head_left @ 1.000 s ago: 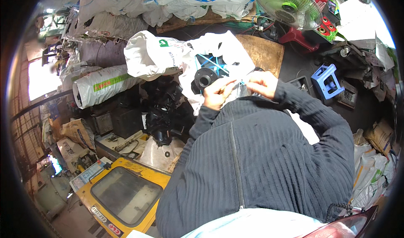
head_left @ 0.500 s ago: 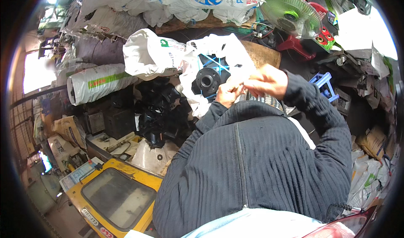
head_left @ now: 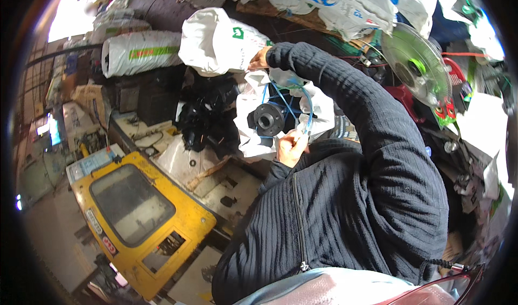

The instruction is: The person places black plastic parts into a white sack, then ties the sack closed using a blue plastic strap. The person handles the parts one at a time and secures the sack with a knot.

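A white plastic sack [head_left: 322, 109] stands in front of me with its mouth spread wide. Inside lies a round black part [head_left: 268, 120] with a hole through its middle, and blue string [head_left: 309, 102] crosses over the mouth. At the sack's near rim, my left hand [head_left: 292, 146] is closed, pinching the string where it loops down. My right arm reaches across the sack to its far left side. There my right hand [head_left: 260, 60] touches the gap between this sack and a second white sack [head_left: 208, 43]; its fingertips are partly hidden.
A yellow machine panel with a dark window [head_left: 132, 205] stands at lower left. Black pieces [head_left: 208, 108] are heaped left of the sack. A rolled white sack [head_left: 143, 54] lies beyond them. A green fan [head_left: 415, 65] stands at far right, near full white bags [head_left: 345, 5].
My right hand has left my left hand and moved across to the far left of the sack. The left hand stays at the near rim. The whole view has turned.
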A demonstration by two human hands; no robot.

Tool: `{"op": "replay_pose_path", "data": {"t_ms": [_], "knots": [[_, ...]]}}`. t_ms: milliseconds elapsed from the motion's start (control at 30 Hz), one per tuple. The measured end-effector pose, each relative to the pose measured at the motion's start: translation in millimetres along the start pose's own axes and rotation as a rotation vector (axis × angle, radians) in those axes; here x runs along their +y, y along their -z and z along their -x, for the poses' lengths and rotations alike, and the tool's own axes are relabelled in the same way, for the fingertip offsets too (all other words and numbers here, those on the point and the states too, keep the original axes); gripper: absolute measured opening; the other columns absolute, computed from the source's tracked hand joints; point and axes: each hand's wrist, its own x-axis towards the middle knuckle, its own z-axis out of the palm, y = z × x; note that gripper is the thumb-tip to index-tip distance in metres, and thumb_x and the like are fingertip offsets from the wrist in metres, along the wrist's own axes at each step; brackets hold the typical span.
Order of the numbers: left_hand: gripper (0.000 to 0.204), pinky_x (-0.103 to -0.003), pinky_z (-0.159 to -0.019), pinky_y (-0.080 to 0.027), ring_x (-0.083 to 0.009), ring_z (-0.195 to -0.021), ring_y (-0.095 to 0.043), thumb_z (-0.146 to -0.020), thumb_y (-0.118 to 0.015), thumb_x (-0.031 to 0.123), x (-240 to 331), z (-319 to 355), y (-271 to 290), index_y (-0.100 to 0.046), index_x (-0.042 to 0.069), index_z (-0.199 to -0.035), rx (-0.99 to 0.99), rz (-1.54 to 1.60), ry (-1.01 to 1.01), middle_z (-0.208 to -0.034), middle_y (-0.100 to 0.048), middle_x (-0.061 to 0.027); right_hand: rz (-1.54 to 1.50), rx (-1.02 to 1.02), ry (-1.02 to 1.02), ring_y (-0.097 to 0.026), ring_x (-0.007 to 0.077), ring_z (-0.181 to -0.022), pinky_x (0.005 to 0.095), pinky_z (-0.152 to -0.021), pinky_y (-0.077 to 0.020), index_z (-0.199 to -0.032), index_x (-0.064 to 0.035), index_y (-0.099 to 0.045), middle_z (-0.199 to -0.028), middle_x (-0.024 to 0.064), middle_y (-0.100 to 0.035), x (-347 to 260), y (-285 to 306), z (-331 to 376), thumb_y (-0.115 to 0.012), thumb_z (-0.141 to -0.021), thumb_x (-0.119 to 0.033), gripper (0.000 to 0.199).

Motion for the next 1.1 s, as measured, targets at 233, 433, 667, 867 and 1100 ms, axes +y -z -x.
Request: {"op": "replay_pose_path", "data": {"t_ms": [233,433,667,867,1100], "knots": [[0.025,-0.021,-0.032,-0.030,-0.0077,-0.038,-0.043,-0.084,-0.047,0.005,15.9,-35.4,-2.1,-0.036,0.011,-0.062,0.344,0.850,0.120,-0.050,-0.040,0.0013,-0.034,0.155,0.215,-0.061,0.0283,-0.088,0.0388,-0.080,-0.0467,-0.098,-0.0173,-0.067,-0.094,0.0105,-0.065,15.5,-27.9,14.4,-0.046,-0.079,-0.034,0.033],[0.014,-0.023,-0.031,-0.029,-0.0125,-0.035,-0.039,-0.083,-0.054,0.012,1.5,-82.8,41.1,-0.045,0.011,-0.073,0.319,0.316,-0.048,-0.051,-0.043,-0.0033,-0.025,0.135,0.153,-0.062,0.0295,-0.084,0.0359,-0.077,-0.0481,-0.091,-0.0098,-0.067,-0.090,0.0119,-0.065,0.1,-20.5,36.6,-0.047,-0.080,-0.030,0.030],[0.030,-0.021,-0.037,-0.034,-0.0115,-0.043,-0.044,-0.090,-0.050,0.028,20.2,-151.0,70.2,-0.047,0.004,-0.072,-0.003,0.106,0.155,-0.058,-0.049,-0.0048,-0.286,0.403,0.115,-0.061,0.0310,-0.085,0.0380,-0.079,-0.0470,-0.103,-0.0080,-0.061,-0.095,0.0138,-0.064,27.4,-4.4,34.9,-0.040,-0.087,-0.038,0.040],[0.032,-0.021,-0.039,-0.038,-0.0102,-0.042,-0.049,-0.086,-0.053,0.024,22.5,-167.6,100.7,-0.057,0.000,-0.066,0.010,-0.047,0.099,-0.066,-0.061,-0.0097,-0.850,0.726,0.074,-0.059,0.0159,-0.082,0.0300,-0.075,-0.0466,-0.111,-0.0115,-0.058,-0.091,0.0053,-0.063,-13.3,14.7,186.1,-0.048,-0.086,-0.030,0.032],[0.019,-0.028,-0.048,-0.044,-0.0130,-0.054,-0.055,-0.083,-0.055,0.015,-10.3,-195.3,90.9,-0.059,-0.002,-0.080,0.135,-0.674,-0.428,-0.067,-0.061,-0.0101,-1.115,0.382,-0.213,-0.053,0.0126,-0.047,0.0258,-0.043,-0.0436,-0.139,-0.0129,-0.022,-0.067,0.0067,-0.058,-104.3,-94.9,176.4,-0.042,-0.091,-0.015,0.053]]}}
